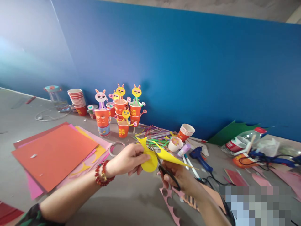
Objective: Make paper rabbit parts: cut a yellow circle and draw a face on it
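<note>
My left hand [133,160] pinches a piece of yellow paper [150,162] whose lower part is cut round. Black-handled scissors [168,176] are gripped in my right hand [180,179], fingers through the loops. Their blades reach up along the right edge of the round part. A pointed yellow strip [170,156] angles off to the right, above my right hand. Beneath that hand lie pink paper scraps [168,201] with round holes. Behind the hands stand red paper cups [123,130] topped with yellow and white animal faces on coloured stems.
Coloured paper sheets [58,153] lie at left, beside a tape roll [117,148]. Stacked cups [77,100] stand behind. Colourful sticks [155,133], a glue stick [183,150] and a blue glue gun [201,158] are at centre right. A plastic bottle [242,139] lies farther right.
</note>
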`<state>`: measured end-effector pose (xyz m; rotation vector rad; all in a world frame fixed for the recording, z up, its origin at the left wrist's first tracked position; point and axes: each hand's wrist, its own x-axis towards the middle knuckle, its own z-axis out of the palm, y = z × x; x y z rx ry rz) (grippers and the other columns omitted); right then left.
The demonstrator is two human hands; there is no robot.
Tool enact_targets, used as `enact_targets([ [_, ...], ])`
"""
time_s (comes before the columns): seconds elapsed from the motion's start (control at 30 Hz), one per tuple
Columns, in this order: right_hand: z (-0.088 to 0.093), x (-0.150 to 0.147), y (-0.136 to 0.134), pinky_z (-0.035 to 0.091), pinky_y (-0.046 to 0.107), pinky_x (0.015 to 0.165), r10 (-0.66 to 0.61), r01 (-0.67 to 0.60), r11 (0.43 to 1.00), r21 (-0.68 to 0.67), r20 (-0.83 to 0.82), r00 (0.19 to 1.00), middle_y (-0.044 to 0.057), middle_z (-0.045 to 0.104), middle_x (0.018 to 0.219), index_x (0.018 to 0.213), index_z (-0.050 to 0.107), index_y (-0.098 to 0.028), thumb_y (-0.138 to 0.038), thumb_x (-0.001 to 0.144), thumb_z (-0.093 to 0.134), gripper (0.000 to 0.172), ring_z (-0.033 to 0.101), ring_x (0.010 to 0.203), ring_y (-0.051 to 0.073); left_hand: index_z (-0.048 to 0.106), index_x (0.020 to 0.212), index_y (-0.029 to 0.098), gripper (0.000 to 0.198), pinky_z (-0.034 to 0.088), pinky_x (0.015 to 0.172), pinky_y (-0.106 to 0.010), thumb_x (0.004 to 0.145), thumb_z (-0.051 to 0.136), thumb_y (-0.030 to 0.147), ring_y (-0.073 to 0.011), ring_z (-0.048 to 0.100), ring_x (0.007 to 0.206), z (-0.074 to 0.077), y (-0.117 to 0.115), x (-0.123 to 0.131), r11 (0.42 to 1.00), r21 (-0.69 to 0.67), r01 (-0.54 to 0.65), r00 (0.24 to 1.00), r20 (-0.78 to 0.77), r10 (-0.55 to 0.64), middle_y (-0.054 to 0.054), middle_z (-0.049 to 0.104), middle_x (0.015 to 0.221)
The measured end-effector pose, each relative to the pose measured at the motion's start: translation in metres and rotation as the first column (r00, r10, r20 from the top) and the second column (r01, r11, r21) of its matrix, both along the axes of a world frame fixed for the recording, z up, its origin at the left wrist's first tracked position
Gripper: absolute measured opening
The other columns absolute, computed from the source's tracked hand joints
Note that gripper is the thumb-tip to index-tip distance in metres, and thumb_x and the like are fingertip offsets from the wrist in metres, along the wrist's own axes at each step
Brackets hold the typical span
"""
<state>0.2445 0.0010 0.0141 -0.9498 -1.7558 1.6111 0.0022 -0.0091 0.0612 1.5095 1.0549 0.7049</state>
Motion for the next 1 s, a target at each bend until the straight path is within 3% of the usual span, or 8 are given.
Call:
enact_targets([
  [0.33, -0.003, 0.005, 0.004, 0.045, 0.025, 0.052, -0.006, 0.006, 1.0, -0.027, 0.021, 1.0, -0.003, 0.049, 0.068, 0.077, 0.056, -0.022, -0.054, 0.074, 0.075, 0.038, 0.048, 0.056, 0.012, 0.051, 0.072, 0.017, 0.03, 0.025, 0.03, -0.013, 0.092, 0.056, 0.04, -0.0045, 0.041, 0.028, -0.001, 0.0, 0.0, 1.0, 0.008, 0.002, 1.0, 0.009, -0.002, 0.003, 0.061, 0.049],
  [0.5, -0.001, 0.001, 0.003, 0.039, 0.025, 0.046, -0.002, 0.001, 1.0, 0.018, 0.018, 1.0, -0.004, 0.049, 0.06, 0.07, 0.055, -0.021, -0.066, 0.073, 0.072, 0.048, 0.045, 0.047, 0.01, 0.052, 0.073, 0.017, 0.032, 0.025, 0.03, -0.013, 0.092, 0.055, 0.042, -0.0043, 0.041, 0.029, 0.0, 0.0, 0.001, 1.0, 0.0, -0.007, 1.0, 0.018, 0.007, 0.003, 0.06, 0.048],
  [0.63, 0.004, -0.004, 0.0, 0.032, 0.021, 0.042, -0.002, 0.001, 0.999, 0.05, 0.033, 0.999, -0.003, 0.054, 0.056, 0.069, 0.051, -0.021, -0.075, 0.076, 0.063, 0.056, 0.042, 0.044, 0.008, 0.055, 0.083, 0.015, 0.034, 0.026, 0.032, -0.012, 0.093, 0.054, 0.047, -0.0036, 0.041, 0.031, 0.0, 0.0, 0.007, 0.999, 0.04, -0.013, 0.99, 0.141, 0.007, 0.003, 0.059, 0.053],
  [0.77, 0.007, -0.009, -0.007, 0.024, 0.018, 0.038, -0.061, 0.064, 0.996, -0.061, 0.037, 0.997, -0.002, 0.059, 0.059, 0.078, 0.051, -0.019, -0.078, 0.078, 0.06, 0.059, 0.039, 0.04, 0.006, 0.054, 0.097, 0.014, 0.032, 0.03, 0.033, -0.012, 0.094, 0.056, 0.046, -0.0041, 0.045, 0.034, -0.007, -0.004, 0.015, 0.99, 0.13, -0.062, 0.983, 0.18, 0.038, 0.003, 0.061, 0.061],
  [0.87, 0.006, -0.013, -0.015, 0.023, 0.018, 0.036, -0.059, 0.06, 0.992, -0.115, 0.008, 0.998, -0.002, 0.06, 0.057, 0.08, 0.05, -0.019, -0.08, 0.077, 0.058, 0.061, 0.037, 0.035, 0.005, 0.053, 0.095, 0.015, 0.029, 0.03, 0.033, -0.012, 0.095, 0.055, 0.044, -0.005, 0.048, 0.034, -0.011, -0.007, 0.017, 0.969, 0.193, -0.155, 0.984, 0.112, 0.135, 0.003, 0.061, 0.062],
  [1.0, 0.004, -0.014, -0.028, 0.023, 0.018, 0.036, -0.027, 0.017, 0.989, -0.148, -0.064, 0.998, -0.002, 0.062, 0.058, 0.082, 0.05, -0.018, -0.077, 0.082, 0.056, 0.059, 0.031, 0.033, 0.004, 0.051, 0.093, 0.017, 0.028, 0.031, 0.034, -0.012, 0.096, 0.052, 0.044, -0.0047, 0.048, 0.033, -0.01, -0.008, 0.015, 0.961, 0.195, -0.195, 0.978, 0.107, 0.177, 0.004, 0.06, 0.061],
])
